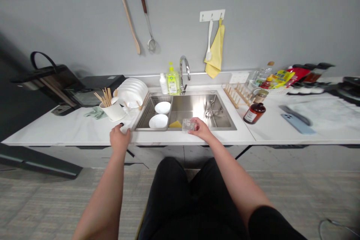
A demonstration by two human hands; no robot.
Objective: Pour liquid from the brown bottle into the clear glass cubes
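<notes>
Over the front edge of the sink [197, 101], my right hand [201, 129] grips a small clear square container [187, 125] from its right side. My left hand [120, 138] is at the counter's front edge, left of the sink, its fingers curled around a small black thing [121, 124] whose kind I cannot make out. Two white bowls [158, 121] sit in the basket [149, 110] on the sink's left side. A yellow sponge [176, 124] shows inside the sink, just left of the clear container.
White plates [132, 92] stand in a rack beside a white chopstick holder [112, 110]. Behind the sink are a faucet [184, 69] and a soap bottle [173, 80]. To the right are a wooden rack [236, 93], a brown bottle [254, 113] and a phone [298, 123].
</notes>
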